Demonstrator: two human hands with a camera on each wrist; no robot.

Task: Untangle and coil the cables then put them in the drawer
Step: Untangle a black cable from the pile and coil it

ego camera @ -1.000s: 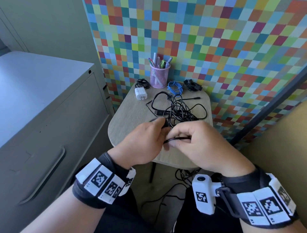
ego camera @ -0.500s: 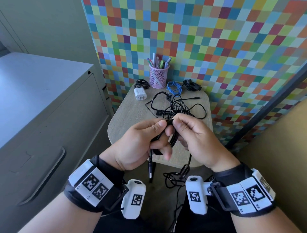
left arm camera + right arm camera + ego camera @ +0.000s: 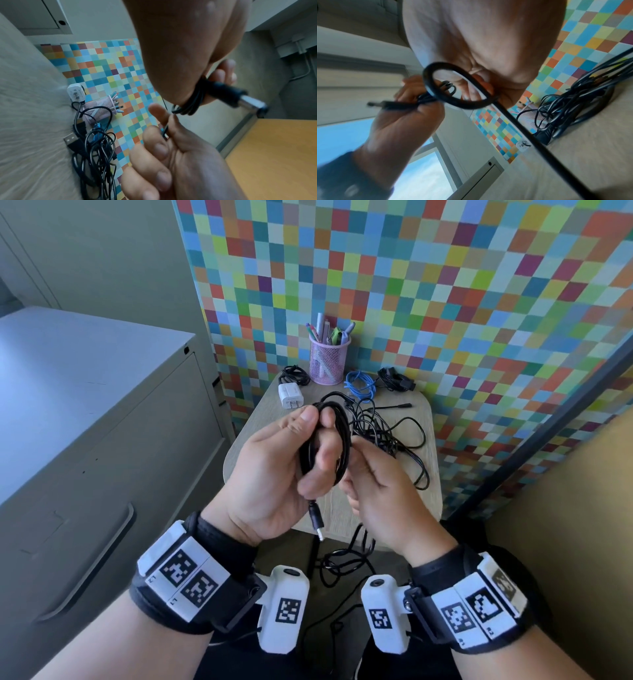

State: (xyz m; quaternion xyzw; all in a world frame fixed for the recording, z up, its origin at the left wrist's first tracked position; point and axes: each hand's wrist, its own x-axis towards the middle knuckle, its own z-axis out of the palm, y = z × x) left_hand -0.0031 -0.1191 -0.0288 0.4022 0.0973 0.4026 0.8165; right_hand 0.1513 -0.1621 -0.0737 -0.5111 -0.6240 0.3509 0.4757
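Observation:
My left hand (image 3: pixel 274 460) grips a small coil of black cable (image 3: pixel 337 440) above the table's near edge, thumb on top; its USB plug (image 3: pixel 317 522) hangs below the palm and shows up close as the plug (image 3: pixel 240 97) in the left wrist view. My right hand (image 3: pixel 380 491) pinches the same cable (image 3: pixel 453 100) just right of the coil. The cable's loose length (image 3: pixel 342 563) drops off the table toward the floor. A tangle of black cables (image 3: pixel 380 429) lies on the small round table (image 3: pixel 267 446). The grey cabinet drawer (image 3: pixel 102 491) at the left is closed.
At the table's back stand a pink mesh pen cup (image 3: pixel 329 362), a white charger (image 3: pixel 290 398), a blue cable bundle (image 3: pixel 359 383) and two small black bundles (image 3: pixel 294 373) (image 3: pixel 394 381). A checkered wall (image 3: pixel 445 302) is behind; a tan panel (image 3: pixel 565 542) is to the right.
Both hands rose off the tabletop toward me with the cable. The left hand turned palm up and now holds several loops; the plug now hangs below it.

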